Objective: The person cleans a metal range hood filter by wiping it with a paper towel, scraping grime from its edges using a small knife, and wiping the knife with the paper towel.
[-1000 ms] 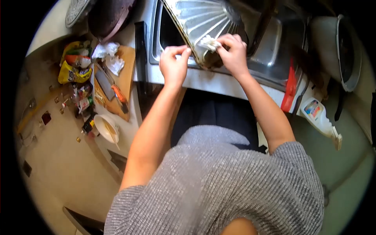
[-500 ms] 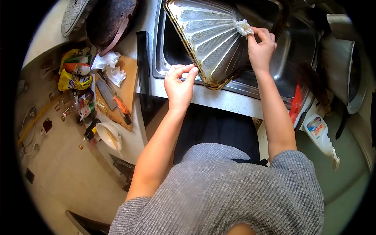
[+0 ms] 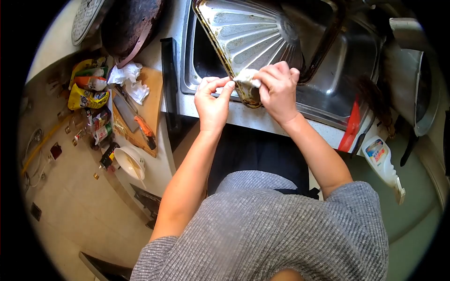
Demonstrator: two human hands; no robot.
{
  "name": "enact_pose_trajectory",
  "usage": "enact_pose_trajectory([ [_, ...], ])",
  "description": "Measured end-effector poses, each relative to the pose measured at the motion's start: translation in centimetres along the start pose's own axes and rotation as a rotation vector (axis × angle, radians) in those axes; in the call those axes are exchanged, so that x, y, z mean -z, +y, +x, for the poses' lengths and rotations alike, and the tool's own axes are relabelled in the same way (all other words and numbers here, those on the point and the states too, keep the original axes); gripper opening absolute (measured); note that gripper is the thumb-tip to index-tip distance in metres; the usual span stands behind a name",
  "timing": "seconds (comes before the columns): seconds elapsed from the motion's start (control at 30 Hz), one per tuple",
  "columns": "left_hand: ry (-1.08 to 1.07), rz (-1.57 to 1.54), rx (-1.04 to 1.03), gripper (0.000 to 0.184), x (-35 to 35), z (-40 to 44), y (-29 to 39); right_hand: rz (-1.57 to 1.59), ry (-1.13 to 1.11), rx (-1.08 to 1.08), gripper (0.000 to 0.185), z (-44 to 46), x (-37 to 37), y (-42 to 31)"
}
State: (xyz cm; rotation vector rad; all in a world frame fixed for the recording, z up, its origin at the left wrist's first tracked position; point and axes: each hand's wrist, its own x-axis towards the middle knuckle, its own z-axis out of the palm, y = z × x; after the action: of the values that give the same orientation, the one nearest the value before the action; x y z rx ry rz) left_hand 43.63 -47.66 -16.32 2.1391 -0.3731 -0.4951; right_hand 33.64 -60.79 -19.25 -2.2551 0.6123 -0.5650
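Observation:
A range hood filter (image 3: 255, 35), a metal mesh panel with fanned ribs and a brown greasy rim, rests tilted over the sink (image 3: 186, 70). My left hand (image 3: 213, 103) pinches its rim near the lower left corner, thumb and forefinger closed on the edge. Pressed against that same rim, close to the left fingertips, is a crumpled white paper towel (image 3: 246, 77). My right hand (image 3: 279, 89) is closed around the towel, its fingers bent, and covers part of the filter's lower edge.
On the left, a cutting board (image 3: 152, 93) holds a knife (image 3: 125, 111), orange-handled scissors (image 3: 146, 129) and crumpled paper (image 3: 125, 73). A white bowl (image 3: 130, 161) stands below it. To the right are a spray bottle (image 3: 378, 154), a red-handled tool (image 3: 350, 126) and pans (image 3: 408, 79).
My right hand has moved down and left with the paper towel, from the filter's centre to its lower rim. My left hand keeps its hold on the edge.

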Motion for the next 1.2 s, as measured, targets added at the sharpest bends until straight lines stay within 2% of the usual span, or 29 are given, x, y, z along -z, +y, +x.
enact_pose_trajectory([
  [0.07,-0.009,-0.011,-0.002,0.012,0.1,0.0,0.0,0.086,-0.052,0.058,0.016,0.3,0.8,0.5],
  [0.13,-0.006,-0.013,0.007,0.012,0.0,0.0,0.2,0.07,0.103,-0.033,0.016,1.8,1.4,3.2],
  [0.17,-0.003,-0.011,0.017,0.013,0.0,-0.1,0.1,-0.04,0.204,-0.062,0.014,3.0,1.8,4.4],
  [0.27,0.005,-0.017,0.022,0.012,-0.1,-0.2,0.0,-0.142,0.283,-0.073,0.009,4.8,0.1,7.2],
  [0.33,0.005,0.011,0.001,0.012,-0.2,0.0,-0.1,-0.136,0.236,-0.11,0.012,4.0,-0.3,5.5],
  [0.47,0.001,-0.032,-0.007,0.012,0.0,-0.1,0.3,-0.046,0.05,0.064,0.011,0.6,-0.3,0.4],
  [0.6,-0.02,-0.036,0.003,0.016,0.0,-0.1,-0.3,0.102,-0.137,0.106,0.011,1.1,1.3,2.4],
  [0.63,-0.017,-0.001,-0.002,0.016,0.1,-0.1,-0.2,0.303,-0.021,-0.053,0.011,2.0,1.4,4.0],
  [0.67,-0.01,-0.005,-0.001,0.016,0.1,-0.1,-0.2,0.154,0.087,-0.131,0.009,3.1,1.7,5.6],
  [0.73,-0.005,-0.014,-0.001,0.016,0.0,-0.1,-0.2,-0.065,0.242,-0.126,0.008,5.4,1.8,7.7],
  [0.8,-0.01,-0.01,0.012,0.017,-0.1,-0.1,-0.2,-0.005,0.308,-0.143,0.009,5.2,-0.6,9.1],
  [0.83,-0.009,-0.004,0.006,0.017,-0.2,0.0,-0.2,-0.085,0.285,-0.102,0.01,4.4,-0.6,7.7],
  [1.0,0.002,-0.005,-0.019,0.013,-0.1,0.1,-0.8,0.103,-0.05,0.072,0.014,-1.5,0.0,0.4],
  [1.03,0.0,-0.006,-0.014,0.013,-0.1,0.0,-0.9,0.204,-0.142,0.035,0.014,-1.8,0.6,0.0],
  [1.13,0.007,0.009,-0.007,0.013,0.0,0.0,-0.7,0.204,0.123,-0.095,0.011,0.2,0.7,3.3],
  [1.2,0.005,-0.001,-0.012,0.013,-0.1,-0.1,-0.8,-0.006,0.289,-0.153,0.009,2.8,1.0,6.2],
])
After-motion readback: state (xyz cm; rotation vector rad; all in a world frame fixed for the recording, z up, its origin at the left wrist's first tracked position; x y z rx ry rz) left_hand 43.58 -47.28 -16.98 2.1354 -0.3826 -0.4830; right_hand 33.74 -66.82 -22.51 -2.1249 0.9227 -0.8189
